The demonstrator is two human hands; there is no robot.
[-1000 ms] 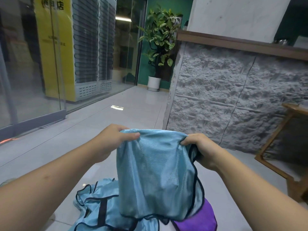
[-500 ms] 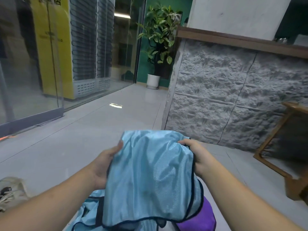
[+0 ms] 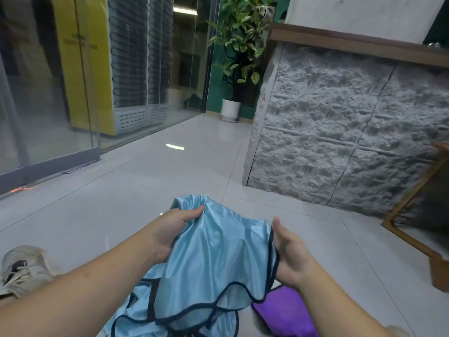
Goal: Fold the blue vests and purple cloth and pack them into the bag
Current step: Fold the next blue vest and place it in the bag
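A blue vest (image 3: 213,259) hangs in the air between both hands, above a second blue vest (image 3: 136,312) and the purple cloth (image 3: 286,312) on the floor. The left hand (image 3: 170,234) pinches its upper left edge, thumb on top. The right hand (image 3: 289,256) grips its dark-trimmed right edge.

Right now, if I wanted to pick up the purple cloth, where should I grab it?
Probably its free right edge, coming from the right. The purple cloth lies on the floor with its left part tucked under the blue vest, which the left hand and right hand are holding above it.
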